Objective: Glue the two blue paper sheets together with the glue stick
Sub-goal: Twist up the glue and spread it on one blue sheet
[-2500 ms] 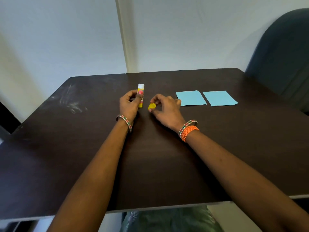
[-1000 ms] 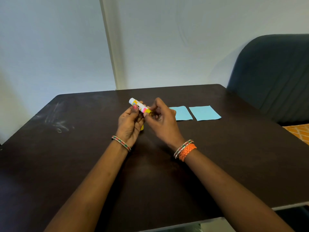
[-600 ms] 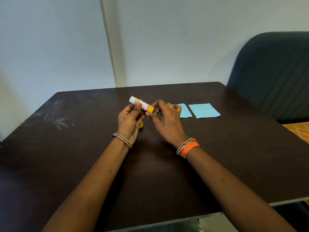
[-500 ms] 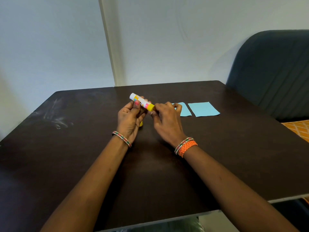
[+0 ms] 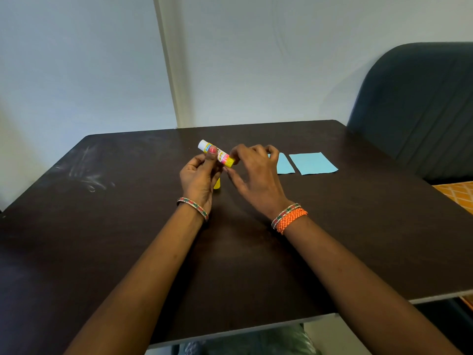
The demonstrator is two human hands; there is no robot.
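Left hand [image 5: 198, 175] grips glue stick [image 5: 216, 156], raised above desk [image 5: 102, 226] | right hand [image 5: 252, 170] fingers pinch its yellow base | blue sheets [image 5: 313, 163] lie flat, far right | risk: over-twisting extends glue, which snaps or smears.

Both forearms reach forward, hands close together. The left hand [image 5: 199, 175] is raised, fingers curled and thumb up, pinching the glue stick [image 5: 216, 156]. The right hand [image 5: 253, 172], palm down, pinches the stick's yellow end with its fingertips.
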